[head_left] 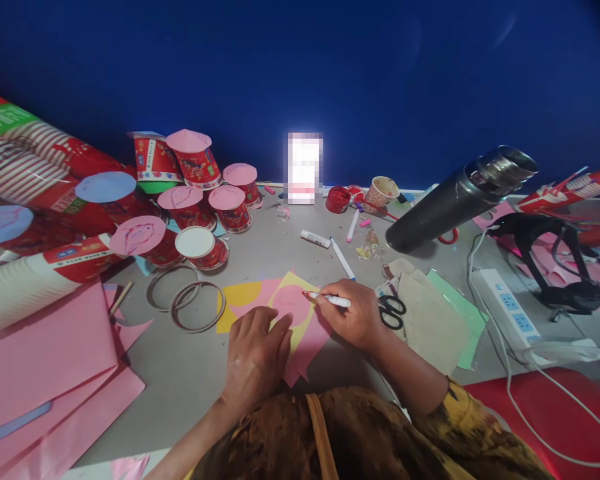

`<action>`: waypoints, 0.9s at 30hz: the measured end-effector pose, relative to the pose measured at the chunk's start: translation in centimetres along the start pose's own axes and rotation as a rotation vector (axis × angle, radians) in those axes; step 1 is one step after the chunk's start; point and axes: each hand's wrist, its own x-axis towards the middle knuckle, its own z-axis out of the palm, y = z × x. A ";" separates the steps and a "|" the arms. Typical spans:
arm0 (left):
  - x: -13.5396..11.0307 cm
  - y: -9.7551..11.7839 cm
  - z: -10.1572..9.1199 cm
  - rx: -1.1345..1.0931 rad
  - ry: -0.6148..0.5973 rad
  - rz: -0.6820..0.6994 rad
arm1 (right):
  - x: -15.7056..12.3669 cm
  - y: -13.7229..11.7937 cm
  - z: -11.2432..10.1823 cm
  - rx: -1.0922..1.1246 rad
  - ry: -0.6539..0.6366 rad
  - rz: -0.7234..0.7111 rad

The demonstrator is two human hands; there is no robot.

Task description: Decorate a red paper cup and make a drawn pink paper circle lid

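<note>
A white marker with a red tip [336, 301] is pinched in my right hand [353, 313], its tip at the edge of a pink paper circle [293, 303]. The circle lies on yellow paper [237, 300], with pink paper scraps [305, 357] around and beneath. My left hand [259, 350] rests palm down at the papers' left side, fingers stretched out, fingertips by the circle. Just right of my right hand lie black-handled scissors [393, 311], partly covered by a beige cloth [427, 317]. A capped blue-and-white marker [342, 259] lies beyond the papers.
Paper cups with pink tops [227, 208] stand at the back left, near two overlapping rings [199, 307]. Pink sheets [55, 347] cover the left side. A black flask [455, 200] stands tilted-looking at the right, near a white power strip [513, 310] and cables.
</note>
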 end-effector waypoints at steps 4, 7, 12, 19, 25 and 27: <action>0.1 0.0 -0.1 0.004 -0.006 0.000 | 0.1 -0.1 -0.1 0.004 0.041 0.027; 0.1 0.1 -0.1 0.006 -0.007 -0.003 | 0.1 -0.2 -0.2 0.021 0.025 0.008; 0.0 -0.1 0.1 0.003 0.005 0.006 | 0.0 0.0 0.0 -0.002 0.022 0.020; 0.0 0.1 -0.1 0.017 -0.014 -0.006 | 0.0 -0.3 -0.1 0.105 -0.024 0.001; 0.0 0.2 0.0 0.011 -0.014 -0.018 | -0.2 -0.1 0.0 0.033 -0.011 0.015; 0.0 0.1 0.0 0.012 -0.012 -0.014 | -0.1 -0.2 0.0 0.046 -0.008 0.022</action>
